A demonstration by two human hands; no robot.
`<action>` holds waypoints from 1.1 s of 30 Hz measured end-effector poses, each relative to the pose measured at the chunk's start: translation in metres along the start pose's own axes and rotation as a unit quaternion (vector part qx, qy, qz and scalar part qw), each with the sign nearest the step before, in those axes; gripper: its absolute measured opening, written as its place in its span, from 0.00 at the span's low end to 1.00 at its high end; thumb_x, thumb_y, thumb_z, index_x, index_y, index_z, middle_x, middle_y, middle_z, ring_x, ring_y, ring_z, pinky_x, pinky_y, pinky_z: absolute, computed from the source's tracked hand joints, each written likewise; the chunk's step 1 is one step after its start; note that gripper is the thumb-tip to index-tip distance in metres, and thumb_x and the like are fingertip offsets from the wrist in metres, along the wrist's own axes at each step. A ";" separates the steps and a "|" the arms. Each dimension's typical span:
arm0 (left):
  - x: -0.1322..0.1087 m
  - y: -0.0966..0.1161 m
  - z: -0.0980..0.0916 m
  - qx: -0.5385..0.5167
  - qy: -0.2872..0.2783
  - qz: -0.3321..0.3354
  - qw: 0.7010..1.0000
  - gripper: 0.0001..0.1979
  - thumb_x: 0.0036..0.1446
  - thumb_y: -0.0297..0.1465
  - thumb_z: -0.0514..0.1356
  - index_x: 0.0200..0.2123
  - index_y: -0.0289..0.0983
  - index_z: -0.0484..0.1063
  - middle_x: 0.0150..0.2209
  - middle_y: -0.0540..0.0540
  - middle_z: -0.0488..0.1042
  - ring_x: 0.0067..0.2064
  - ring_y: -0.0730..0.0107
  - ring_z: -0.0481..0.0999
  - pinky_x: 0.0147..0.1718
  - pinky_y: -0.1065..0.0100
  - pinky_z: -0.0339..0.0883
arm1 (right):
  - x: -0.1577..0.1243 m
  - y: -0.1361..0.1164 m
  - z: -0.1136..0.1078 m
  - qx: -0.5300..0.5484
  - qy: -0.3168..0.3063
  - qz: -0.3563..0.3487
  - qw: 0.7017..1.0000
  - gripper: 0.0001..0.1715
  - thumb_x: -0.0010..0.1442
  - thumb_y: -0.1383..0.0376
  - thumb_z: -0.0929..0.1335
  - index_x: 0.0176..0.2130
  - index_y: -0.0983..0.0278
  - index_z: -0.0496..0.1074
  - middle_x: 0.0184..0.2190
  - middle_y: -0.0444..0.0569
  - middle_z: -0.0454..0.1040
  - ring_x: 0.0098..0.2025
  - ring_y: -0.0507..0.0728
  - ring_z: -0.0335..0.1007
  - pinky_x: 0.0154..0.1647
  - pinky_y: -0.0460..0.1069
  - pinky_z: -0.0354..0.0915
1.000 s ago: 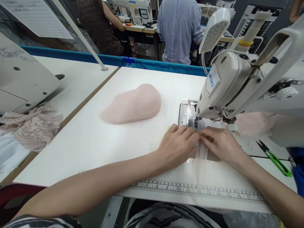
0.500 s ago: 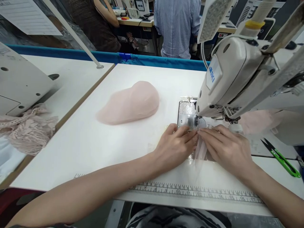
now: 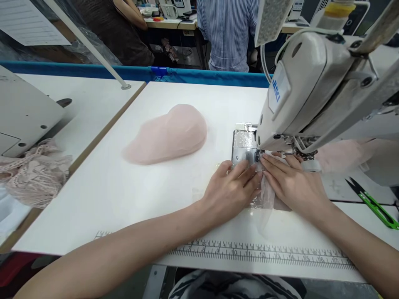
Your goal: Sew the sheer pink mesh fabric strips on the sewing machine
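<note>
A strip of sheer pale fabric (image 3: 267,192) runs under the presser foot of a white sewing machine (image 3: 296,79) and trails toward me over the table edge side. My left hand (image 3: 232,187) rests left of the foot, fingers bent and together, their tips on the fabric's left edge. From the right, my right hand (image 3: 294,187) lies low under the machine head with its fingertips pressed on the same fabric close to the foot. The metal needle plate (image 3: 242,143) shows beyond my left fingers. The fabric under both hands is mostly hidden.
Flat pale pink fabric pieces (image 3: 170,135) lie left of the machine. Green thread snips (image 3: 374,204) are at the right. A printed ruler (image 3: 249,251) lines the front edge. Bundled pink lace trim (image 3: 40,178) sits far left. Two people work beyond the blue edging (image 3: 193,76).
My right hand has moved slightly forward and left, with its fingertips closer to the presser foot. The left hand stays nearly in place. The whole view has shifted a little.
</note>
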State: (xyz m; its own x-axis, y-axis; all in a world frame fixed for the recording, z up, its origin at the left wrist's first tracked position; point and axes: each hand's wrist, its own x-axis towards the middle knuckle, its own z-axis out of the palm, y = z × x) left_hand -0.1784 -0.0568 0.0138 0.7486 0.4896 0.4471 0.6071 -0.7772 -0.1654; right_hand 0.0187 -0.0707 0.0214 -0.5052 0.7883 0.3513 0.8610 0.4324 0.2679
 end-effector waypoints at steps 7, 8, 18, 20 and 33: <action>0.000 0.000 0.003 0.002 0.002 -0.008 1.000 0.15 0.67 0.34 0.50 0.51 0.39 0.69 0.52 0.46 0.72 0.55 0.60 0.65 0.45 0.59 0.57 | 0.000 0.000 0.003 0.003 0.004 0.005 1.000 0.19 0.67 0.65 0.60 0.53 0.68 0.70 0.52 0.45 0.72 0.46 0.61 0.71 0.47 0.56 0.61; 0.000 0.000 0.003 -0.001 0.000 -0.008 1.000 0.15 0.67 0.34 0.50 0.51 0.39 0.69 0.52 0.46 0.72 0.55 0.60 0.65 0.45 0.59 0.57 | 0.000 0.000 0.003 0.006 0.003 0.005 1.000 0.19 0.67 0.65 0.60 0.53 0.68 0.70 0.52 0.46 0.72 0.46 0.61 0.71 0.47 0.56 0.61; 0.001 0.001 -0.002 -0.020 -0.042 -0.014 0.999 0.16 0.67 0.33 0.49 0.53 0.38 0.69 0.53 0.43 0.71 0.57 0.56 0.64 0.47 0.58 0.59 | -0.002 0.000 0.003 0.033 -0.008 0.017 0.999 0.19 0.66 0.65 0.60 0.53 0.67 0.69 0.51 0.48 0.73 0.47 0.63 0.70 0.44 0.57 0.62; 0.002 0.000 -0.002 -0.021 -0.044 -0.015 0.999 0.16 0.67 0.33 0.49 0.53 0.38 0.69 0.52 0.42 0.72 0.58 0.56 0.64 0.47 0.58 0.59 | -0.002 0.001 0.003 0.032 -0.008 0.015 0.999 0.19 0.66 0.65 0.60 0.54 0.67 0.69 0.50 0.49 0.73 0.47 0.63 0.70 0.44 0.57 0.62; 0.004 -0.004 0.001 -0.025 -0.027 -0.023 0.999 0.15 0.67 0.36 0.50 0.52 0.38 0.69 0.53 0.44 0.71 0.58 0.61 0.64 0.48 0.58 0.55 | 0.000 0.011 0.009 0.033 0.027 0.005 0.999 0.18 0.65 0.66 0.61 0.53 0.64 0.70 0.50 0.49 0.74 0.47 0.62 0.70 0.43 0.55 0.62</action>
State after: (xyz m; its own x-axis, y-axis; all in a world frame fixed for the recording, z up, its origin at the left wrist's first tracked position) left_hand -0.1776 -0.0511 0.0151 0.7348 0.5440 0.4052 0.6277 -0.7717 -0.1023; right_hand 0.0290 -0.0621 0.0158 -0.4978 0.7686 0.4018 0.8669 0.4545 0.2045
